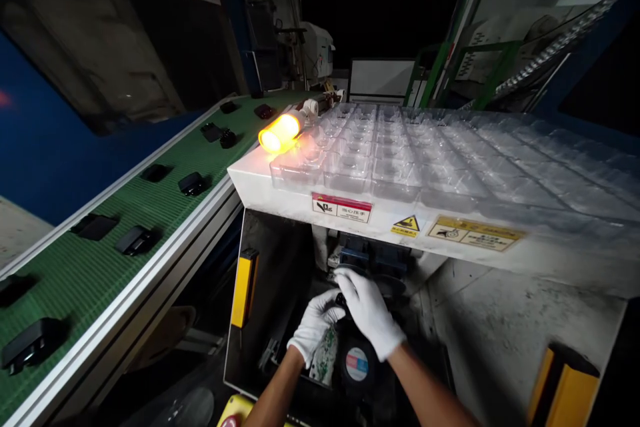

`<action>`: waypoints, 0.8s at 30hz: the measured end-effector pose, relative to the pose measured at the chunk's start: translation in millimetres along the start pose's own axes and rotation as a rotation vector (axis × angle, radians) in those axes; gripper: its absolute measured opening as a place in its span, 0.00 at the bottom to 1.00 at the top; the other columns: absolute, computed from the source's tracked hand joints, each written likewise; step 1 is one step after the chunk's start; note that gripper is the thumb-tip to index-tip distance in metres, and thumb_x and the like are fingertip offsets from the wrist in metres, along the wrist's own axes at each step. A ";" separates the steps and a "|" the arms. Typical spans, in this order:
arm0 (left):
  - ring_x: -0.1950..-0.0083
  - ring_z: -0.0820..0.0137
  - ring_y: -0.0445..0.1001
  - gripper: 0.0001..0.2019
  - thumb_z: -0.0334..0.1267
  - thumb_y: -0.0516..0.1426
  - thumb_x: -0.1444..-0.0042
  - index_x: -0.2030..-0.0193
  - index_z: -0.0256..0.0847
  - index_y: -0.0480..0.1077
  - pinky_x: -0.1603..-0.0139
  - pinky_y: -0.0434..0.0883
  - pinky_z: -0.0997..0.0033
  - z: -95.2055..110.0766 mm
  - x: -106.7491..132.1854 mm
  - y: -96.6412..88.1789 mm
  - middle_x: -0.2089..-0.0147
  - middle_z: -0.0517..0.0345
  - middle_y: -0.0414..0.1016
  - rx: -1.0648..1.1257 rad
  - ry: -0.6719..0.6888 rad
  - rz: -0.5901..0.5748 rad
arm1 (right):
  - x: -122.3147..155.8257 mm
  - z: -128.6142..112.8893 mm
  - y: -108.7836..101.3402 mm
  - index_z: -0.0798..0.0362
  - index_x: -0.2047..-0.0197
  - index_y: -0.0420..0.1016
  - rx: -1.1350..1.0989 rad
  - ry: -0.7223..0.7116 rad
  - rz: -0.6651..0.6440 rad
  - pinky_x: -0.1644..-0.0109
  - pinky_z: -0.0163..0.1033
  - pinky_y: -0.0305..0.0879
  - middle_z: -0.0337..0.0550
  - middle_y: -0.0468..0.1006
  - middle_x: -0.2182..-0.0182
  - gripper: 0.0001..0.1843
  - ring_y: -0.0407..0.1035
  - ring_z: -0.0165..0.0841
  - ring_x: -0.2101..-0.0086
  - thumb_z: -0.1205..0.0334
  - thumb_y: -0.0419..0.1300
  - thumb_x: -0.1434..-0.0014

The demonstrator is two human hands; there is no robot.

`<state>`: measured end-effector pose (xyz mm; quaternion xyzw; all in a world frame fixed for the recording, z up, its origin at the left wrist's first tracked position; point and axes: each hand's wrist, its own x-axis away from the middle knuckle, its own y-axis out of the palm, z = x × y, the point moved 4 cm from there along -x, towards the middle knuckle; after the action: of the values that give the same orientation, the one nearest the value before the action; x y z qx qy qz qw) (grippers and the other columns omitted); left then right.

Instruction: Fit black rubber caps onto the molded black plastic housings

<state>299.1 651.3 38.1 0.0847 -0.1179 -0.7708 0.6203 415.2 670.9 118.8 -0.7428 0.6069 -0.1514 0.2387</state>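
Note:
White gloves cover both hands, which are close together inside the dark opening under the machine's white ledge. My left hand (316,323) is closed, with thumb and fingers pinching a small black part (341,299). My right hand (369,313) arches over that part from the right, its fingers bent and close together against it; its fingertips are partly out of sight. Most of the black part is covered by the gloves, so its full shape does not show. Just below the hands are a round dark piece with a red-and-blue label (357,364) and a green-speckled pale patch (324,357).
A green conveyor belt (170,213) on the left carries several black plastic parts (135,240). Clear plastic trays (400,153) with pockets lie on the white ledge (300,197), beside a lit orange lamp (280,133). Yellow-and-black posts (244,288) flank the opening.

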 end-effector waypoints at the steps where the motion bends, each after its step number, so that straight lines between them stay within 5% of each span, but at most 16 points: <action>1: 0.44 0.58 0.73 0.16 0.40 0.61 0.41 0.48 0.37 0.71 0.39 0.66 0.46 -1.2 -0.2 0.5 0.47 0.50 0.75 -0.002 -0.004 -0.006 | -13.9 -3.6 1.0 0.55 0.55 0.75 0.086 0.030 -0.065 0.43 0.52 0.66 0.47 0.79 0.57 0.20 0.73 0.38 0.52 0.49 0.51 0.32; 4: 0.47 0.59 0.74 0.16 0.43 0.59 0.40 0.49 0.36 0.71 0.42 0.68 0.48 -6.6 1.2 -0.5 0.49 0.51 0.76 -0.009 -0.020 0.004 | -42.4 1.9 17.1 0.57 0.63 0.75 0.314 0.145 -0.206 0.50 0.51 0.70 0.43 0.79 0.65 0.19 0.75 0.36 0.61 0.49 0.56 0.35; 9: 0.50 0.60 0.76 0.17 0.45 0.57 0.39 0.49 0.36 0.71 0.47 0.72 0.51 -18.7 2.4 -2.6 0.51 0.51 0.76 -0.018 -0.026 0.035 | -45.7 15.0 41.0 0.57 0.60 0.75 0.569 0.211 -0.306 0.50 0.50 0.70 0.45 0.79 0.63 0.20 0.74 0.36 0.60 0.47 0.54 0.34; 15: 0.45 0.57 0.72 0.17 0.44 0.57 0.39 0.47 0.37 0.70 0.42 0.67 0.47 -18.2 14.6 12.1 0.46 0.51 0.74 -0.136 0.022 0.135 | -39.9 5.4 30.9 0.57 0.58 0.75 0.676 0.168 -0.345 0.48 0.51 0.68 0.46 0.79 0.60 0.21 0.74 0.37 0.57 0.47 0.53 0.34; 18: 0.47 0.60 0.72 0.14 0.43 0.59 0.40 0.50 0.39 0.72 0.42 0.67 0.50 -18.6 68.4 5.4 0.49 0.53 0.75 -0.271 -0.032 0.294 | -18.4 11.3 3.0 0.56 0.59 0.76 0.674 0.145 -0.372 0.46 0.51 0.66 0.46 0.80 0.61 0.24 0.74 0.37 0.56 0.44 0.49 0.33; 22: 0.66 0.70 0.72 0.10 0.42 0.60 0.41 0.68 0.36 0.71 0.59 0.71 0.63 -37.7 187.7 -24.2 0.70 0.62 0.72 -0.338 -0.255 0.625 | 9.7 58.2 -37.3 0.55 0.64 0.78 0.672 0.222 -0.458 0.48 0.47 0.66 0.48 0.82 0.64 0.27 0.75 0.36 0.58 0.47 0.45 0.31; 24: 0.68 0.71 0.71 0.12 0.43 0.59 0.40 0.69 0.36 0.70 0.61 0.71 0.65 -51.8 242.2 -39.8 0.71 0.63 0.70 -0.281 -0.364 0.826 | 13.7 84.6 -44.3 0.55 0.67 0.79 0.688 0.263 -0.492 0.49 0.48 0.65 0.53 0.83 0.63 0.31 0.75 0.42 0.57 0.47 0.41 0.31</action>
<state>223.8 419.0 -19.1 -0.1903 -0.1432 -0.4705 0.8496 498.5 678.6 70.7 -0.7169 0.3514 -0.4903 0.3496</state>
